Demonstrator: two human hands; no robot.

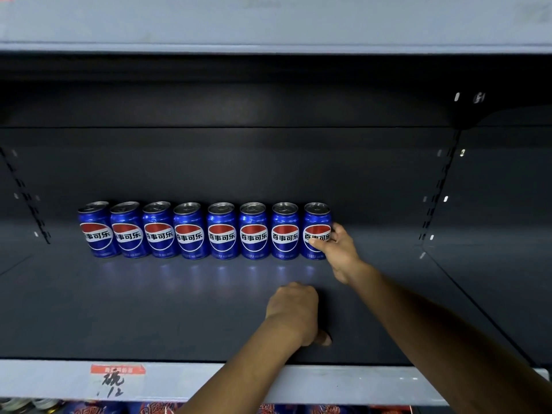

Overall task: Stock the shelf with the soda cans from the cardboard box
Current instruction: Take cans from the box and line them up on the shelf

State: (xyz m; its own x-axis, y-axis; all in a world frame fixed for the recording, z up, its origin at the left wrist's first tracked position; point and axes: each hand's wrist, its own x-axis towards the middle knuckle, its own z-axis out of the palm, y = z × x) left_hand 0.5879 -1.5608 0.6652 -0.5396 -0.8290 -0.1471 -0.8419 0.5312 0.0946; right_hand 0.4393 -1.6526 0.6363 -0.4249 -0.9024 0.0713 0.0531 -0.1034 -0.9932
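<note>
Several blue soda cans with a red, white and blue logo stand upright in one row at the back of the dark shelf. My right hand grips the rightmost can, thumb across its label and fingers round its right side. My left hand rests on the shelf floor in front of the row, fingers curled under, holding nothing that I can see. The leftmost can leans slightly. The cardboard box is out of view.
The shelf's grey front rail carries a red and white handwritten price tag. Slotted uprights run along the back at both sides. An upper shelf hangs overhead. More packaged goods show below.
</note>
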